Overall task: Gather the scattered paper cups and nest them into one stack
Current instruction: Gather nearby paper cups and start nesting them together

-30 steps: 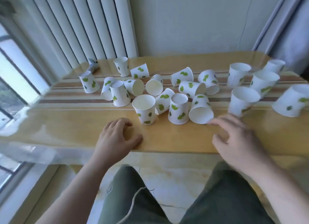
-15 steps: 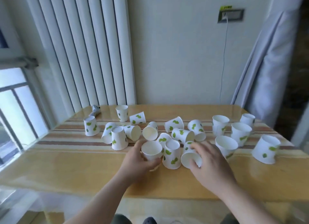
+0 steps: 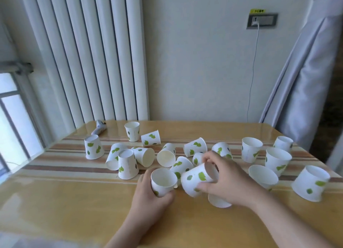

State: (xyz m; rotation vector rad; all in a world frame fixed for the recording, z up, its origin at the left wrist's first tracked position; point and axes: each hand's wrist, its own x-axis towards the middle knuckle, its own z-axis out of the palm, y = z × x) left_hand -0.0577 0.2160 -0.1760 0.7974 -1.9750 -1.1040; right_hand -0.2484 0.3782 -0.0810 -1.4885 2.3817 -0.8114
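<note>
Both hands now lifting cups that sat on the table half a second ago.

Left hand [image 3: 148, 195] wraps an upright cup [image 3: 163, 182]; right hand [image 3: 225, 181], just beside it, has tipped a leaf-print cup [image 3: 198, 179] sideways, another cup [image 3: 219, 201] beneath its palm.

right hand [image 3: 225, 181] hides most of a cup [image 3: 220, 202] beneath it; curtain [image 3: 311, 84] cut off at right edge

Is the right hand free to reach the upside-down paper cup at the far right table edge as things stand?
Probably not yet. The right hand is closed around a tilted white paper cup with green leaf prints. The path to the upside-down paper cup at the far right looks mostly open, past one upright cup.
</note>
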